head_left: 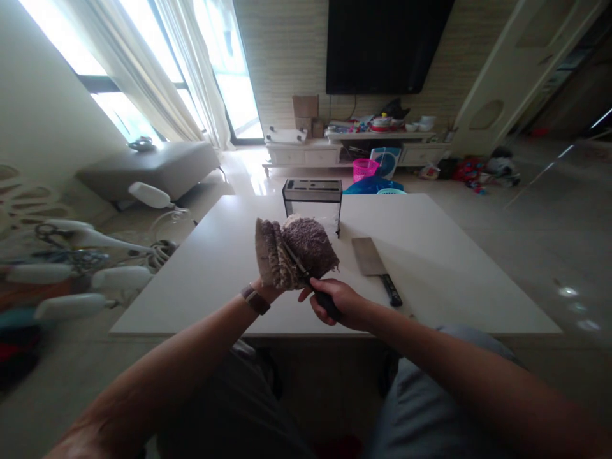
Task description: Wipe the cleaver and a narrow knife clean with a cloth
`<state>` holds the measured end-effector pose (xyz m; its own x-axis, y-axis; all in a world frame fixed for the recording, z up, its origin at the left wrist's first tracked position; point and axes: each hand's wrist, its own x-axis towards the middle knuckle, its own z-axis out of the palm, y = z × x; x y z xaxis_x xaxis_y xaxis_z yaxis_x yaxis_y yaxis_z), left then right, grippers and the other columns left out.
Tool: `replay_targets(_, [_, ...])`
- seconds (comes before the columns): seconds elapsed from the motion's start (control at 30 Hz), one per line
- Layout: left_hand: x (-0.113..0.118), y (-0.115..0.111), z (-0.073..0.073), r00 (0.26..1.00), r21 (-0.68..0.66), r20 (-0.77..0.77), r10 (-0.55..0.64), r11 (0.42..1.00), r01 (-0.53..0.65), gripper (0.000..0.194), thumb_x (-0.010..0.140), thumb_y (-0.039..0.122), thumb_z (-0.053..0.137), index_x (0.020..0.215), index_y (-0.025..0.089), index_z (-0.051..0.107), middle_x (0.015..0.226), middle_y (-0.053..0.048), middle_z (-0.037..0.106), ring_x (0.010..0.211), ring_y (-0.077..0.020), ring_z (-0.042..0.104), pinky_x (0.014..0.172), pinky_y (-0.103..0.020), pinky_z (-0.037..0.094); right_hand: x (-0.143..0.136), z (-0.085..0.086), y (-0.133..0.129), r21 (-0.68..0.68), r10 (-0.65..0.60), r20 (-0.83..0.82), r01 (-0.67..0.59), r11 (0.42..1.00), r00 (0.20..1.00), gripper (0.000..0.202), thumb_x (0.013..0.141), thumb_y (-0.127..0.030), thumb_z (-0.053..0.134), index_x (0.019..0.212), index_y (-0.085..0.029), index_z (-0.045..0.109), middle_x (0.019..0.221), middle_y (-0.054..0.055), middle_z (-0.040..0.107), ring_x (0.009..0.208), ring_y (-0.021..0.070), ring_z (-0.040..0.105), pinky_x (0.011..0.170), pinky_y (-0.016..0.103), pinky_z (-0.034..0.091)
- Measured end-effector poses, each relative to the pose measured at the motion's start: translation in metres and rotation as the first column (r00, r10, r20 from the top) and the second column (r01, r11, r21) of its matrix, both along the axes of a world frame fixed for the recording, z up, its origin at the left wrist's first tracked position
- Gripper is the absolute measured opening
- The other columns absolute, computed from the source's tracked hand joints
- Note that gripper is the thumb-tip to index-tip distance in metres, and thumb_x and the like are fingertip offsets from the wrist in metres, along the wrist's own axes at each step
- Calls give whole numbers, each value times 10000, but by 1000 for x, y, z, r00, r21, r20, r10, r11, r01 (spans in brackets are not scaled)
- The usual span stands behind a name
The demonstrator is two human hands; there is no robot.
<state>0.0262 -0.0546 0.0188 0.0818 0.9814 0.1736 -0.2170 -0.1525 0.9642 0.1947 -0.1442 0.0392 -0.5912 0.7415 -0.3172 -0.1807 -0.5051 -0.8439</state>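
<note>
My left hand (270, 290) holds a shaggy grey-brown cloth (310, 241) above the white table; most of its fingers are hidden beneath the bunched fabric. A brown-strapped watch circles that wrist. In my right hand (342, 305) is a knife (326, 303), gripped by its black handle. Its narrow blade points up and to the left and lies against a fold of the cloth. To the right, a cleaver (369, 256) with a black handle rests flat on the table. Just behind the cloth stands a knife holder (313, 186) with a slotted metal top and dark frame.
The white table (444, 274) spreads out in front of my legs. White blade-shaped fan parts (119, 277) lie close to its left edge. Beyond the far edge are a pink basket (364, 169), a low cabinet (306, 156) and a grey bench (157, 169).
</note>
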Motion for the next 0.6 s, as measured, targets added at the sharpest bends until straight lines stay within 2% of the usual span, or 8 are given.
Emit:
replay_targets(0.13, [8,-4,1,991,-123,115,-61,990,76,801,879,819,317,1355,281,670,1257,-103,738,1398,-394,533,1106,-574,509,-2,-3,-2,17,33,43,-34,999,999,383,1010,-451,474,896,-133,653,452,-50,493,331,96,399,354,221,271])
replay_targets(0.23, [9,-7,12,968,-192,246,-60,975,109,893,855,880,254,1350,260,664,1265,-112,738,1385,-399,548,1086,-556,527,-3,-7,-2,55,39,48,-41,998,998,382,992,-480,506,867,-145,640,447,-54,493,332,93,391,358,221,265])
replay_targets(0.33, [6,-7,25,927,-236,374,-42,962,138,851,869,867,290,1317,252,673,1285,-99,735,1378,-391,557,1086,-518,534,-4,-7,-1,93,17,47,-21,995,999,380,983,-501,517,834,-163,606,427,-67,469,321,84,347,362,222,239])
replay_targets(0.43, [1,-3,33,900,-217,437,-17,968,124,811,885,840,323,1320,247,666,1305,-96,731,1360,-395,569,1068,-526,548,-4,-3,-1,112,0,61,-7,994,998,395,965,-535,542,811,-173,582,419,-74,461,318,76,321,364,223,224])
replay_targets(0.6, [-8,9,37,899,-113,437,22,993,30,808,890,826,354,1369,242,642,1281,-95,742,1310,-409,601,1039,-576,557,-1,2,-1,132,16,75,-26,991,997,376,960,-514,541,807,-174,581,422,-74,460,322,73,330,367,222,213])
